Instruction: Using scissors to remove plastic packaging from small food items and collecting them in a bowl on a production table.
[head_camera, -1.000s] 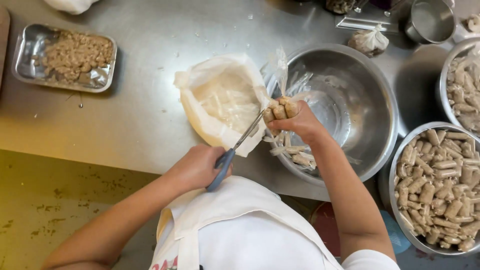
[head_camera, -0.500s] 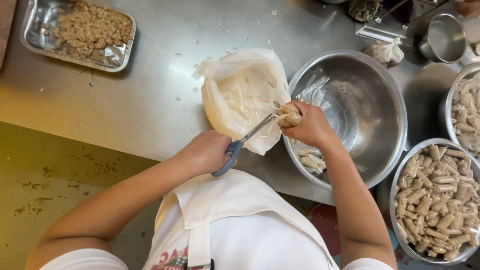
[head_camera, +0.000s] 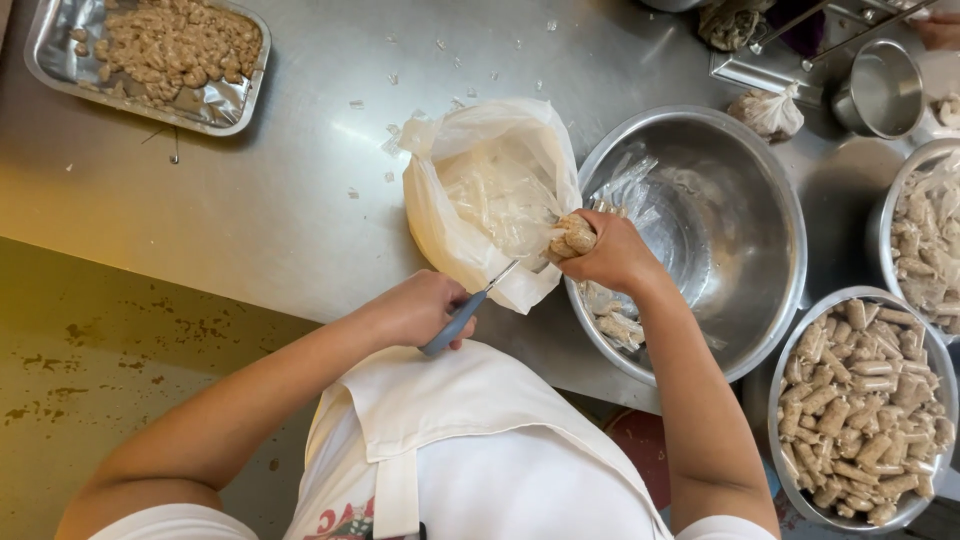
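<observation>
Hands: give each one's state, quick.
Left hand: closed on grey-handled scissors.
Right hand: closed on small tan wrapped rolls.

Shiny steel bowl (head_camera: 760, 230) — thin, crinkly plastic bag (head_camera: 470, 215).

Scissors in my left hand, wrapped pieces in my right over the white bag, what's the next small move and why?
Probably close the scissors on the wrapper ends. The left hand has the blades pointed up at the bundle of wrapped pieces that the right hand holds above the open white bag, so the trimmings should drop into it.
</observation>
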